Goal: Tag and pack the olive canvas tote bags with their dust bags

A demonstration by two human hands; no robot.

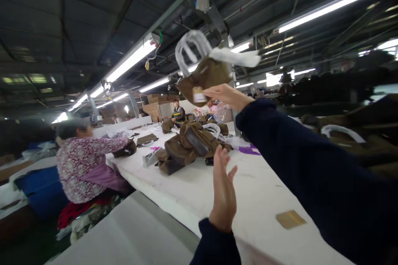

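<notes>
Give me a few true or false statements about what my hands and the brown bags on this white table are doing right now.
1. The right hand holds a brown fabric bag with white handles raised in the air. True.
2. The left hand grips a pair of scissors. False: it is open and holds nothing.
3. A pile of brown bags lies on the long white table. True.
4. A person in a floral top stands on the table. False: they lean at its far side.
5. A tan card lies on the table. True.
</notes>
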